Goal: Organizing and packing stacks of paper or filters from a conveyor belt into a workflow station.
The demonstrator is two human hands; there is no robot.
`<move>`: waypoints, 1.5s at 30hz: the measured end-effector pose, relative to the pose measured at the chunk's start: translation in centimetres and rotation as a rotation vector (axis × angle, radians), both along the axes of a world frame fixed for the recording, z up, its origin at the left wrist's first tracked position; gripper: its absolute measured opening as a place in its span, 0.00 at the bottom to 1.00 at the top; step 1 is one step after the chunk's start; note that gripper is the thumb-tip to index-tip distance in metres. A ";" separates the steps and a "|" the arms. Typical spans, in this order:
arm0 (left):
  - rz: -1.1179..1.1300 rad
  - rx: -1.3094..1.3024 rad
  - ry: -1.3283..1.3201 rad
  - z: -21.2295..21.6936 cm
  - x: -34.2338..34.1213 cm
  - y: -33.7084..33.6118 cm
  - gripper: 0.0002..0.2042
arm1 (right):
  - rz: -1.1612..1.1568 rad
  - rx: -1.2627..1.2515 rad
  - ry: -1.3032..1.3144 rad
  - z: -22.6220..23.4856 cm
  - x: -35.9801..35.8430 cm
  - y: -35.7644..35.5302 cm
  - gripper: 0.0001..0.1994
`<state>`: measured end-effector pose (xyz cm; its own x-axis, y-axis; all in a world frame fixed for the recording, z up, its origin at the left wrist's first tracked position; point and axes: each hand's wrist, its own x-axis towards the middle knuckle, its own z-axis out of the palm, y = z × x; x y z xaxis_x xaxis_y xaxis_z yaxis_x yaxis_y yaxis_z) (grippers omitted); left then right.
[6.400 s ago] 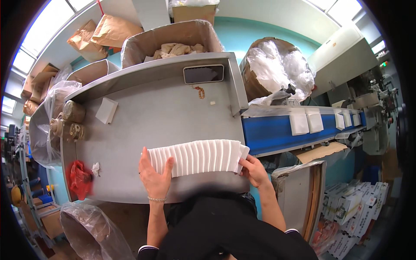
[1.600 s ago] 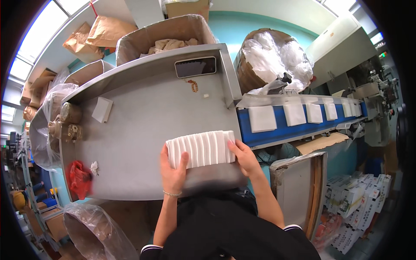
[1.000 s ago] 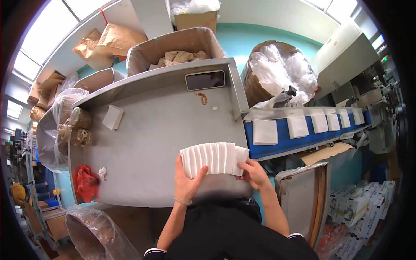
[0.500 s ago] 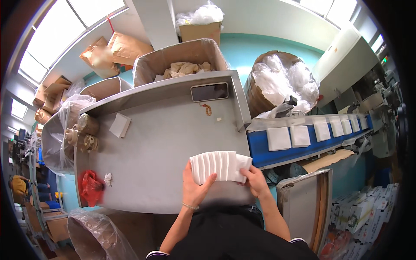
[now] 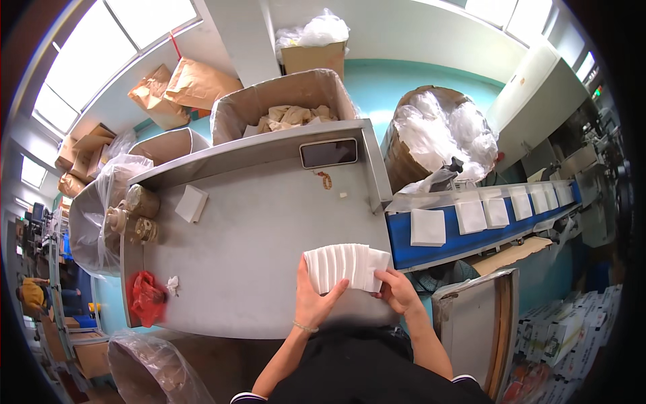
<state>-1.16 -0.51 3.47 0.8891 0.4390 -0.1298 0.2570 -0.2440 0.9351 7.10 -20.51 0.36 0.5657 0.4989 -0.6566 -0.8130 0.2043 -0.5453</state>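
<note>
A fanned stack of folded white napkins (image 5: 340, 266) is held between both hands over the near right part of the metal table (image 5: 235, 269). My left hand (image 5: 316, 296) is closed round the stack's left end, thumb along its near edge. My right hand (image 5: 399, 291) grips the right end, thumb on top of the last napkin, which sits slightly askew from the others; its other fingers are partly hidden beneath. To the right, a blue conveyor belt (image 5: 397, 250) carries several small piles of folded white napkins (image 5: 428, 227) in a row.
On the table lie a phone (image 5: 328, 153), a beaded bracelet (image 5: 327, 180), a folded white napkin (image 5: 192, 203), a red plastic bag (image 5: 146, 299) and brown jars (image 5: 128, 222). Raised metal rims edge the table. Beyond stand a lined carton (image 5: 225, 121) and a bin of clear plastic (image 5: 441, 131).
The napkin piles on the belt have shifted toward the table. Both hands still hold the stack, which appears slightly lower and farther right as the whole view shifts a little.
</note>
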 end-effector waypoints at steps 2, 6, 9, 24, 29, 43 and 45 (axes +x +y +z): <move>-0.013 -0.005 -0.020 0.1 0.0 -0.1 0.47 | -0.198 -0.222 -0.122 -0.1 -0.2 -0.2 0.15; -0.038 0.037 -0.004 0.5 0.3 -0.7 0.48 | -0.266 -0.236 -0.248 -0.3 1.0 0.6 0.19; -0.037 -0.026 0.007 0.8 0.3 -1.4 0.50 | -0.047 -0.470 -0.650 1.3 -0.3 4.0 0.21; -0.035 0.174 -0.007 0.9 0.5 -1.2 0.59 | -0.067 0.085 0.137 0.1 -1.4 1.9 0.19; -0.078 0.035 0.034 -0.2 0.5 -0.7 0.50 | -0.331 -0.147 -0.098 -0.7 0.5 0.2 0.20; -0.044 -0.067 0.006 0.0 1.1 -1.6 0.47 | 0.144 -0.175 -0.150 0.9 -0.4 0.5 0.18; -0.043 -0.087 0.020 0.3 1.2 -1.9 0.46 | 0.153 -0.266 -0.267 1.7 -0.3 1.4 0.18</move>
<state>0.01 -2.41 3.73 0.9038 0.3864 -0.1840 0.2670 -0.1731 0.9480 6.77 -19.16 2.05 0.6661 0.4232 -0.6142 -0.6457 -0.0851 -0.7588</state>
